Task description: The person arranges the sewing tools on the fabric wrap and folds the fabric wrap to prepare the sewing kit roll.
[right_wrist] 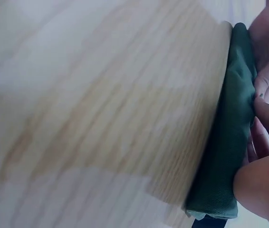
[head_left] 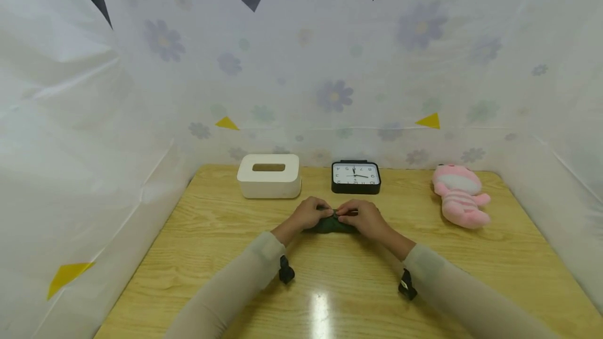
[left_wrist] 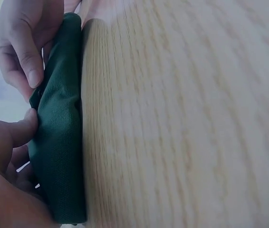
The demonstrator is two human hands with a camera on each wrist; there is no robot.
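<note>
A long, soft dark green fabric pouch (head_left: pixel 332 225) lies on the wooden table in front of the person. My left hand (head_left: pixel 308 214) pinches its upper edge near the middle, thumb on the near side. From the other side my right hand (head_left: pixel 367 217) pinches the same edge, and the fingertips of both hands nearly meet. In the left wrist view the pouch (left_wrist: pixel 61 147) bulges and creases below a small dark flap between the two thumbs. The right wrist view shows its smooth near side (right_wrist: pixel 222 142); the fingers behind it are partly hidden.
Behind the hands stand a white tissue box (head_left: pixel 269 182) on the left and a black-framed clock (head_left: pixel 355 177), its dial upside down in the head view. A pink plush toy (head_left: pixel 459 198) lies at the right. White flowered sheeting (head_left: pixel 292 67) surrounds the table (head_left: pixel 212 286).
</note>
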